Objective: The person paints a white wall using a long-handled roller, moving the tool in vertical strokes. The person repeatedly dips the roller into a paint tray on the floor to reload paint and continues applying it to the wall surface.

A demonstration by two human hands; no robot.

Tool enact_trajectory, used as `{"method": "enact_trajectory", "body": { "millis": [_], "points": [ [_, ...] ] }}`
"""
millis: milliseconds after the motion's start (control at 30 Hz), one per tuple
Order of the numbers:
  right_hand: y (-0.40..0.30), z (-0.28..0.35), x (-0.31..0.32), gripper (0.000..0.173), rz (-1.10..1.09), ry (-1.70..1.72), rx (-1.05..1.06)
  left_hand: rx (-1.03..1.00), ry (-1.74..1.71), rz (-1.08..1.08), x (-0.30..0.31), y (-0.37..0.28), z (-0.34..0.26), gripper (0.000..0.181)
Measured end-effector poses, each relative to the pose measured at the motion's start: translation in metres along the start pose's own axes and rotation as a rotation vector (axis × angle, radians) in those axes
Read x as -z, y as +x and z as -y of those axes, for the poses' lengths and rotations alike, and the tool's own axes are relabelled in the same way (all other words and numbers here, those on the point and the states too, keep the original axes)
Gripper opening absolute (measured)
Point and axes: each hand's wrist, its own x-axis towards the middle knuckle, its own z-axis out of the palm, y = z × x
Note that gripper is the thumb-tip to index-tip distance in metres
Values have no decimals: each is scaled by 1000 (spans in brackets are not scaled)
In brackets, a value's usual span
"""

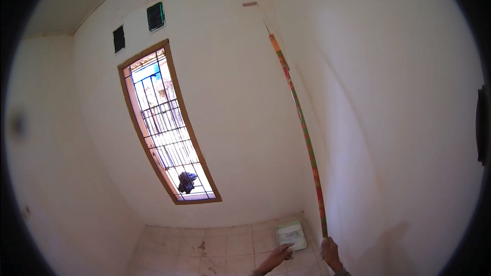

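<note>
My right hand (330, 252) grips the lower end of a long pole (308, 138) banded in red and green. The pole rises along the right-hand wall, with a paint roller frame (265, 25) at its upper tip. High up by the far wall, near the corner, is the small roller (249, 4); whether it touches the wall cannot be made out. My left hand (279, 256) is off the pole, fingers partly spread. In view it overlaps the near edge of a pale rectangular tray or tub (290, 230) with a green rim, on the floor.
A brown-framed window (195, 142) with metal bars is set in the far wall (238, 122). Dark bundled material (187, 182) shows at its bottom. Two dark vent openings (155, 16) sit above. Stained tiles (238, 245) cover the floor. The right wall (414, 122) stands close to the pole.
</note>
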Motion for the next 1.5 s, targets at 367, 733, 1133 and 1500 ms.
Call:
{"method": "enact_trajectory", "body": {
  "millis": [367, 733, 1133, 1500],
  "points": [
    [-117, -68, 1, 28, -142, -223, 83, -259, -63, 56, -58, 73, -94, 59],
    [-258, -106, 66, 30, -173, -259, 1, -267, -506, 47, -93, 108, -180, 41],
    [-143, 14, 26, 32, -184, -127, 198, -488, -394, 10, -29, 152, -235, 44],
    [16, 105, 72, 35, -256, -51, 262, -455, -188, 53, -26, 112, -181, 51]
  ]
}}
